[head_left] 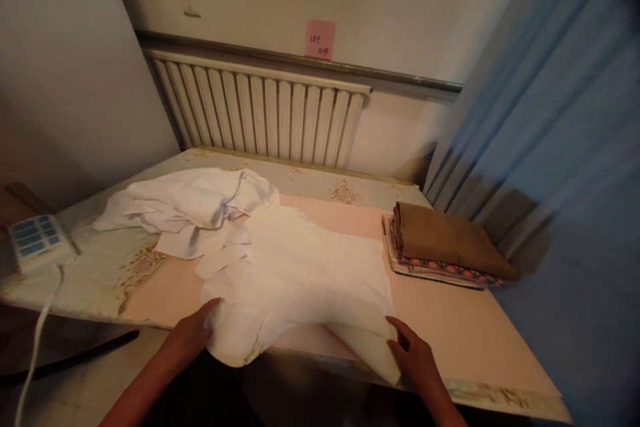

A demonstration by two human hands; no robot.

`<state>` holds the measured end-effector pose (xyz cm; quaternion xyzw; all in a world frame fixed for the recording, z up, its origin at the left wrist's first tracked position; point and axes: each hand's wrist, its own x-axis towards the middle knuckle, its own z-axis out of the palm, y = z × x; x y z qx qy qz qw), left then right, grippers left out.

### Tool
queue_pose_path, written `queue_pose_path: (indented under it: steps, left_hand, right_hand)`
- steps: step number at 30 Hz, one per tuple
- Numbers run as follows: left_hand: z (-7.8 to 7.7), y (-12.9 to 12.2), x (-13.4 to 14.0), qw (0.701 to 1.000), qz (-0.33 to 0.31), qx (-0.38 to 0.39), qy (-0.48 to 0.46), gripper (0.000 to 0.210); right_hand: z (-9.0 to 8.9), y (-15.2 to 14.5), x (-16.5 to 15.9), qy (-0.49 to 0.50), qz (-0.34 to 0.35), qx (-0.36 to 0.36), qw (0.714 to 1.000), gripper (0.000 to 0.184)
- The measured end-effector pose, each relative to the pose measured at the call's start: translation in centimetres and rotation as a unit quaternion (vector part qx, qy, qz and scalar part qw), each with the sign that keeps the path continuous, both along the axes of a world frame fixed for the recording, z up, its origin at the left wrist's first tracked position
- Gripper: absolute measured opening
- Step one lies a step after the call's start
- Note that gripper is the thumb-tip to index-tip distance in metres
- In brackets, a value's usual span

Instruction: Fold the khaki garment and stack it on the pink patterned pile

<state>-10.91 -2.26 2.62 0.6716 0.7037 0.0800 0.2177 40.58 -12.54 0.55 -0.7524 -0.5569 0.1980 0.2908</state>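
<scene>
A white garment [305, 273] lies spread across the pink table top [450, 320], its near end hanging over the front edge. My left hand [193, 333] grips the garment's near left corner at the table edge. My right hand [415, 357] holds the near right corner, fingers closed on the cloth. Behind it, a crumpled heap of white cloth [190, 203] lies at the back left of the table.
A folded stack with a brown cloth [445, 240] on top of patterned fabric sits at the right. A white controller with blue buttons [37, 240] and its cord rests at the left. A radiator [260, 110] and a blue curtain [565, 167] border the table.
</scene>
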Motion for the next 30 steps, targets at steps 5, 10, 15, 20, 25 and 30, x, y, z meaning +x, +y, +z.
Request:
queue_pose_path:
  steps: [5, 10, 15, 20, 25, 30]
  left_hand:
    - [-1.5, -0.6, 0.0, 0.997, -0.062, 0.038, -0.031, 0.066]
    - [-1.4, -0.8, -0.3, 0.993, -0.021, 0.094, -0.068, 0.047]
    - [1.3, -0.7, -0.2, 0.988, 0.038, 0.06, -0.135, 0.029]
    - [2.8, -0.8, 0.0, 0.962, 0.133, 0.107, -0.214, 0.031]
    - [3.8, -1.7, 0.9, 0.88, 0.204, 0.113, -0.413, 0.04]
    - [5.1, -2.7, 1.2, 0.854, 0.245, 0.15, -0.433, 0.058]
  right_hand:
    - [-0.5, 0.0, -0.8, -0.005, 0.014, 0.052, 0.999, 0.05]
    - [0.3, 0.3, -0.7, 0.062, -0.04, 0.016, 0.997, 0.048]
    - [1.3, 0.4, -0.2, 0.157, -0.06, 0.005, 0.986, 0.044]
    - [1.9, -0.8, -0.8, 0.113, -0.013, -0.005, 0.993, 0.04]
    - [2.7, -2.5, -2.0, 0.021, 0.053, 0.037, 0.998, 0.027]
    - [3.3, -4.0, -3.2, -0.09, 0.149, 0.061, 0.983, 0.028]
